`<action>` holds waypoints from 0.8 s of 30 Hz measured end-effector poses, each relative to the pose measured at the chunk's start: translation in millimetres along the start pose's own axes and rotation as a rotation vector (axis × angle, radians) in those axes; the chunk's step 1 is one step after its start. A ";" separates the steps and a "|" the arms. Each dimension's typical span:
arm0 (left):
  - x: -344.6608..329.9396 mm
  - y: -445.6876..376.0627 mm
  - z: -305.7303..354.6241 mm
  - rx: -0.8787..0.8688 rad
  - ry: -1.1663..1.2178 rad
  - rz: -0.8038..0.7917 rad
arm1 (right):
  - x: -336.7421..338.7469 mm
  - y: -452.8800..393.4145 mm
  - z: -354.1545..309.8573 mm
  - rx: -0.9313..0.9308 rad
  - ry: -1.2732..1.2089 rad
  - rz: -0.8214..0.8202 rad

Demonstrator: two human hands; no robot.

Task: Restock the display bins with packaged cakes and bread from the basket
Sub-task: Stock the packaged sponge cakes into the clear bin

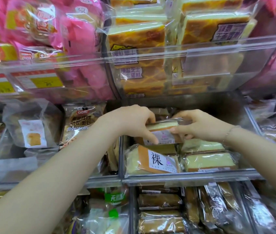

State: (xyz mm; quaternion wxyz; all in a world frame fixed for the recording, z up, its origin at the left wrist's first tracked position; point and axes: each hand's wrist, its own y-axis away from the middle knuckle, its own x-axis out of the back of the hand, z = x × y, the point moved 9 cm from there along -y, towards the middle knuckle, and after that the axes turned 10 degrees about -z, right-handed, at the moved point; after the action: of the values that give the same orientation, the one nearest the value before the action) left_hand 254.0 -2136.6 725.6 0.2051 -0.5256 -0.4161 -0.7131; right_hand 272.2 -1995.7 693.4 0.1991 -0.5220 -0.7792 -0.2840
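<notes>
1. The left hand (130,120) reaches into the middle clear bin (191,175) and grips the left end of a wrapped cake slice (161,132), fingers curled over its top, thumb pressing down the front of its label.
2. The right hand (199,125) holds the same cake slice by its right end, fingertips pinching the wrapper, a thin bracelet (230,131) on the wrist.
3. The held slice sits above the others toward the back of that bin, level, with its pale sponge edge facing up.
4. Under it, at the bin's front left corner, lies a packaged cake with a large black character on a white label (152,160); at the front right corner lie two pale yellow slices (209,162), one behind the other.
5. Left of that bin, a brown rye walnut bread bag (78,124) stands upright just beside the left wrist, and farther left is a clear bag of bread with a small white sticker (32,130).
6. On the shelf above, pink packages (76,31) fill the left bin, and golden cheese cakes with a lattice top (137,38) stack in the bin beside them.
7. On the shelf below, dark brown wrapped cakes (160,201) are stacked flat, with more standing on edge to their right.
</notes>
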 end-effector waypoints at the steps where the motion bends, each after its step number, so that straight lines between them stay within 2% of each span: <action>1: -1.8 -2.4 -0.8 0.029 -0.107 0.024 | -2.2 -2.2 -3.3 0.003 0.084 0.048; 4: -4.1 -5.7 5.4 0.057 -0.373 0.153 | -16.5 -1.0 -10.3 0.065 0.348 0.119; 6: -5.7 -7.9 6.7 0.079 -0.429 0.191 | -8.6 7.5 -6.7 0.079 0.377 0.221; 8: -4.8 -12.2 2.7 0.137 -0.438 0.202 | 15.9 19.1 2.7 0.006 0.468 0.396; 9: -4.6 -15.1 2.3 0.157 -0.440 0.206 | 25.8 22.6 12.2 -0.083 0.507 0.423; 11: -7.1 -21.2 7.0 0.154 -0.414 0.200 | 29.5 23.4 38.9 -0.284 0.398 0.301; 13: -14.8 -29.7 14.3 0.089 -0.357 0.138 | 14.7 19.5 57.3 -0.364 0.206 0.160; 15: -24.0 -37.0 15.5 0.034 -0.272 0.036 | 5.7 14.5 61.7 -0.349 0.103 0.152; 19: -42.0 -47.7 -3.8 0.117 -0.236 -0.149 | 11.2 13.4 60.8 -0.308 -0.060 0.209; 21: -41.3 -49.3 -7.9 0.128 -0.249 -0.135 | 25.1 19.1 53.6 -0.277 0.154 0.253; 24: -30.9 -49.2 -6.7 0.116 -0.267 -0.023 | 44.4 32.4 22.4 -0.147 0.750 0.404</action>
State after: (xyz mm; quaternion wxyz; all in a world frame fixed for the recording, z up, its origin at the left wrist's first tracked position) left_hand 225.4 -2118.4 677.9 0.1696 -0.5983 -0.4862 -0.6139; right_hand 285.2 -1940.6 711.0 0.4826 -0.5375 -0.5127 -0.4641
